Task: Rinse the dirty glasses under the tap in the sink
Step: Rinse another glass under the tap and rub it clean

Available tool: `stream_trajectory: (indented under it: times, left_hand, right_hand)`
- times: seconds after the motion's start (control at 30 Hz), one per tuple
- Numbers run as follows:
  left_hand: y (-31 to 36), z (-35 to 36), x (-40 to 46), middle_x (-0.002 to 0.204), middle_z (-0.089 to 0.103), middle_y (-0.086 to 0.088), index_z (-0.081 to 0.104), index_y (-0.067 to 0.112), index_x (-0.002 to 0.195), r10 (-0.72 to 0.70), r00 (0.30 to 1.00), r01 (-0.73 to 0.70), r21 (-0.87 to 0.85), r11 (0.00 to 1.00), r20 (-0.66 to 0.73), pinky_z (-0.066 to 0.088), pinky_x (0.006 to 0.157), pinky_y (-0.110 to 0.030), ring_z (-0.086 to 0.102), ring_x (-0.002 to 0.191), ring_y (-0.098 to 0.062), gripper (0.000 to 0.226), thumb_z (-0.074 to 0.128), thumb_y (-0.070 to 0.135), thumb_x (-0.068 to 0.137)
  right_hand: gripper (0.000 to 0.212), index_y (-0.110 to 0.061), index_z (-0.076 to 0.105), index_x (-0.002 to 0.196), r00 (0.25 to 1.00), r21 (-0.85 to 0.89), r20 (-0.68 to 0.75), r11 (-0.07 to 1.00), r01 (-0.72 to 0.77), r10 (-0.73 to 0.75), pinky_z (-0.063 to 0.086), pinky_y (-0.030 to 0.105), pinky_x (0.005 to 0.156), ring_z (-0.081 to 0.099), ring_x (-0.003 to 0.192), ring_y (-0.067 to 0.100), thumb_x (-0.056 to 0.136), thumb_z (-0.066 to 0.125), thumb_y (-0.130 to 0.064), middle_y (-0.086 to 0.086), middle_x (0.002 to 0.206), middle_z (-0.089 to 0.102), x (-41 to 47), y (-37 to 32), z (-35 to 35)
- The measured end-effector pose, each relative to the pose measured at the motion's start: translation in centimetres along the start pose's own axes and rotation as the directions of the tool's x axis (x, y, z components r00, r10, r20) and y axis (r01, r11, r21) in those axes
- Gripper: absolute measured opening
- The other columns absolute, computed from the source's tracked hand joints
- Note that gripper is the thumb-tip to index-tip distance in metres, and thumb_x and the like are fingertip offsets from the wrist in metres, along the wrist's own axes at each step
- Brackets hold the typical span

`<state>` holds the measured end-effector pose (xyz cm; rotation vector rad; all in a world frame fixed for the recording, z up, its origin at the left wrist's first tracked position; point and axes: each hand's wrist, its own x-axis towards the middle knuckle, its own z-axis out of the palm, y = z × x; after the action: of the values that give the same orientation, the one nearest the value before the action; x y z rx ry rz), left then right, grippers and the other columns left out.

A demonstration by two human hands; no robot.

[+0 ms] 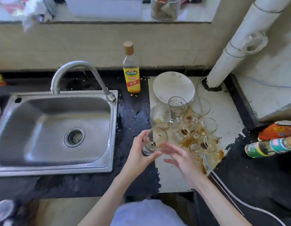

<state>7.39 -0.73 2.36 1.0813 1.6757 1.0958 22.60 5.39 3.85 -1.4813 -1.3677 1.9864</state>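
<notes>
The left hand (138,152) is gripping a stained glass (155,141) beside the dirty cluster (190,126); the right hand (179,159) is hovering open; she is best carrying it upright toward the tap (86,74) over the sink (52,128), avoiding its neighbours.

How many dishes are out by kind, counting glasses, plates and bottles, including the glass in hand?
Glasses, cluster on the counter: about 9 (they overlap, so the count is rough)
Glass in the left hand: 1
White plate: 1
Yellow-label bottle: 1
Total: about 12
</notes>
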Motion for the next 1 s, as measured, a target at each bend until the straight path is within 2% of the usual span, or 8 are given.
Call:
stream_trajectory:
  times: [0.07, 0.23, 0.33, 0.47, 0.6, 0.73, 0.87, 1.0]
  left_hand:
    - [-0.5, -2.3, -1.0, 0.116, 0.049, 0.021, 0.036, 0.063, 0.113, -0.008, 0.999, 0.005, -0.057, 0.998, -0.044, 0.046, 0.098, -0.033, 0.054, 0.116, -0.017, 0.064, 0.074, 0.044, 0.066]
    - [-2.4, -9.1, -3.5, 0.129, 0.048, 0.000, 0.033, 0.060, 0.115, -0.051, 0.989, 0.025, -0.184, 0.983, -0.138, 0.043, 0.100, -0.034, 0.050, 0.122, -0.010, 0.067, 0.075, 0.038, 0.067]
    - [-3.4, -13.6, -4.4, 0.119, 0.050, -0.005, 0.031, 0.045, 0.118, -0.073, 0.975, 0.029, -0.211, 0.977, -0.208, 0.048, 0.090, -0.025, 0.058, 0.106, -0.006, 0.072, 0.081, 0.033, 0.067]
    - [-5.9, -20.4, -5.0, 0.116, 0.052, -0.012, 0.032, 0.023, 0.127, -0.126, 0.960, 0.067, -0.231, 0.971, -0.252, 0.050, 0.081, -0.020, 0.062, 0.094, -0.012, 0.076, 0.079, 0.026, 0.067]
    - [-8.1, -25.1, -5.1, 0.109, 0.054, -0.004, 0.034, 0.021, 0.121, -0.188, 0.933, 0.128, -0.207, 0.970, -0.308, 0.048, 0.075, -0.012, 0.061, 0.088, -0.015, 0.065, 0.076, 0.010, 0.073]
    - [-10.0, -27.7, -4.1, 0.106, 0.053, -0.001, 0.036, 0.037, 0.107, -0.217, 0.929, 0.166, -0.185, 0.969, -0.301, 0.049, 0.082, -0.027, 0.062, 0.090, -0.020, 0.058, 0.078, 0.018, 0.073]
    - [-10.6, -28.7, -2.1, 0.110, 0.052, -0.003, 0.035, 0.033, 0.113, -0.250, 0.934, 0.208, -0.179, 0.961, -0.256, 0.046, 0.074, -0.022, 0.059, 0.082, -0.012, 0.060, 0.078, 0.023, 0.073]
    - [-10.7, -29.0, 0.5, 0.107, 0.052, -0.005, 0.035, 0.029, 0.115, -0.249, 0.943, 0.219, -0.155, 0.963, -0.218, 0.043, 0.068, -0.015, 0.056, 0.078, -0.009, 0.062, 0.079, 0.022, 0.072]
  right_hand:
    - [0.042, -0.021, 0.059, 0.115, 0.997, -0.026, 0.074, 1.000, 0.002, 0.000, 0.054, 0.025, 0.080, 0.061, 0.103, 0.006, 0.095, 0.035, 0.007, -0.001, 0.117, 0.064, 0.5, -0.6, 1.9]
    - [0.044, -0.022, 0.060, 0.121, 0.966, -0.109, 0.256, 0.993, 0.046, -0.017, 0.050, 0.021, 0.073, 0.063, 0.106, 0.012, 0.095, 0.036, 0.004, -0.007, 0.120, 0.065, 1.7, -2.4, 8.6]
    - [0.044, -0.030, 0.065, 0.108, 0.952, -0.136, 0.303, 0.987, 0.084, -0.039, 0.051, 0.022, 0.072, 0.066, 0.101, 0.010, 0.094, 0.039, 0.003, -0.013, 0.112, 0.068, 2.4, -3.2, 13.5]
    - [0.037, -0.025, 0.065, 0.105, 0.950, -0.150, 0.310, 0.986, 0.076, -0.027, 0.053, 0.023, 0.073, 0.067, 0.097, 0.013, 0.095, 0.041, 0.000, -0.008, 0.108, 0.070, 4.0, -3.3, 20.7]
    - [0.029, -0.012, 0.060, 0.116, 0.980, -0.143, 0.199, 0.989, 0.034, -0.005, 0.052, 0.028, 0.076, 0.064, 0.096, 0.020, 0.099, 0.038, -0.004, -0.001, 0.102, 0.069, 6.6, -2.8, 26.0]
    - [0.029, -0.007, 0.056, 0.121, 0.999, -0.225, -0.012, 0.973, 0.047, -0.051, 0.050, 0.026, 0.073, 0.059, 0.093, 0.020, 0.100, 0.036, -0.007, 0.005, 0.103, 0.064, 9.9, -3.9, 27.3]
    - [0.037, -0.008, 0.046, 0.134, 0.966, -0.455, -0.191, 0.888, 0.068, -0.173, 0.043, 0.037, 0.094, 0.054, 0.111, 0.024, 0.098, 0.039, -0.013, 0.010, 0.126, 0.057, 13.8, -6.1, 25.4]
    - [0.052, -0.008, 0.026, 0.146, 0.946, -0.605, -0.215, 0.794, 0.068, -0.244, 0.030, 0.035, 0.107, 0.035, 0.135, 0.028, 0.097, 0.041, -0.014, 0.011, 0.150, 0.032, 17.2, -9.3, 24.3]
